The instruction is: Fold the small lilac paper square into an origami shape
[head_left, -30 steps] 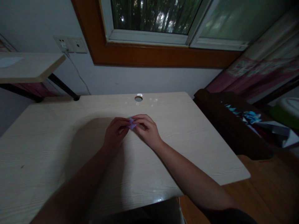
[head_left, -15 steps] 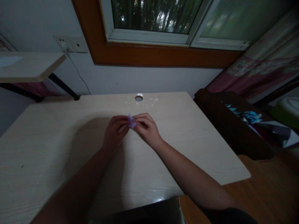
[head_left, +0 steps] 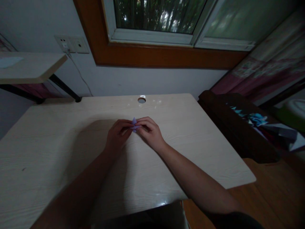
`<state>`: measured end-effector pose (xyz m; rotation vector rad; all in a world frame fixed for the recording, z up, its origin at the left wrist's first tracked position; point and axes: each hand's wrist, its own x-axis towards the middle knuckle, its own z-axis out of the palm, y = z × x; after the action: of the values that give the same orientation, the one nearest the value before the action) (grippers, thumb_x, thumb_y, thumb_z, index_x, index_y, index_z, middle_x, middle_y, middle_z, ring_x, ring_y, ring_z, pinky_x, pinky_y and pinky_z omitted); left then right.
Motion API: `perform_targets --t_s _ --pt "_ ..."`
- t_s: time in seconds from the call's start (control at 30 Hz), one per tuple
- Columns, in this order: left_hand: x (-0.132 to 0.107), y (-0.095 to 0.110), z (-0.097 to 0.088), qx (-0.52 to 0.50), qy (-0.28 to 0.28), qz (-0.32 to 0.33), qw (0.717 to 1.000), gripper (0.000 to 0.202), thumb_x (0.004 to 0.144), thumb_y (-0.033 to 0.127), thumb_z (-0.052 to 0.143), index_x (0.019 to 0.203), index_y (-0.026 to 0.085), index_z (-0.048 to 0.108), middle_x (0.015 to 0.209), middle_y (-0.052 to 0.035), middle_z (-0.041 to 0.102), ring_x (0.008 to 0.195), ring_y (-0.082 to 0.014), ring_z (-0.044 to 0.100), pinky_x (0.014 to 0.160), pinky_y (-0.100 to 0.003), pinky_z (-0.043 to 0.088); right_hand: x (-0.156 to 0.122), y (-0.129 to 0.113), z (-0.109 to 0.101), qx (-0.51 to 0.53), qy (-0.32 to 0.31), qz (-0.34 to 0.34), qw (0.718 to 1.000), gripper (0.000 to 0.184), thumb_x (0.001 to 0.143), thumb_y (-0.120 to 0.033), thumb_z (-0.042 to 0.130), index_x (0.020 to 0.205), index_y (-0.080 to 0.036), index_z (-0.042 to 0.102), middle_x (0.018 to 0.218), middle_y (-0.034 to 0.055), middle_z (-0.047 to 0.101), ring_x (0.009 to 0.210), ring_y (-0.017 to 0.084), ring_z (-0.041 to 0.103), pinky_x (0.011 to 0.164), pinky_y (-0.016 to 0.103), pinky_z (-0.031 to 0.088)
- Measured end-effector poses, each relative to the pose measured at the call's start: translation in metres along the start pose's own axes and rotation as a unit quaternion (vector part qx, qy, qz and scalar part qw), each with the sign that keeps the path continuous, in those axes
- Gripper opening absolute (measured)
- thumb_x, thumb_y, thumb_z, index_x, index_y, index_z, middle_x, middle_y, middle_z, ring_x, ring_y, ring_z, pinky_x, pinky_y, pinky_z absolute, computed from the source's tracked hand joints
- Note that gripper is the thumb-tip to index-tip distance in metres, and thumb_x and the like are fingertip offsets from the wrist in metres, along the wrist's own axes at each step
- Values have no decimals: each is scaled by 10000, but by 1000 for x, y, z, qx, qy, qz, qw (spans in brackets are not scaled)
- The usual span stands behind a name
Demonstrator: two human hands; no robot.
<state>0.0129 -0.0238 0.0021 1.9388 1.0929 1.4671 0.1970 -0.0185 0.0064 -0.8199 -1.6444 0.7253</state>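
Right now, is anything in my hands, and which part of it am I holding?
Yes, a small purple piece: your left hand pinches its left side, your right hand its right. The fingers partly hide it.

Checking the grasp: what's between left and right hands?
A small purple piece, held by both the left hand and the right hand; the head view shows it.

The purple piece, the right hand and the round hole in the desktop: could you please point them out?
Purple piece [head_left: 134, 121], head view: its upper tip.
Right hand [head_left: 152, 132], head view: middle of the hand.
Round hole [head_left: 141, 100], head view: its opening.
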Motion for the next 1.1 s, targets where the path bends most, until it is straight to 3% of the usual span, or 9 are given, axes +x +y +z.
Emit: perform_targets --t_s 0.6,1.1 --pt "-2 1 0 -30 -33 -45 998 132 948 325 621 1005 239 703 993 -41 686 928 -173 647 851 -321 522 -3 1 2 -8 27 53 998 50 891 -235 686 919 -228 727 889 27 683 809 145 642 745 285 527" --pt "-1 -9 3 -65 -25 -127 989 224 830 427 743 888 218 690 849 -21 685 796 -168 650 757 -285 527 -5 3 4 -10 9 66 998 103 902 -326 685 902 -230 722 848 26 665 773 153 621 715 296 498"
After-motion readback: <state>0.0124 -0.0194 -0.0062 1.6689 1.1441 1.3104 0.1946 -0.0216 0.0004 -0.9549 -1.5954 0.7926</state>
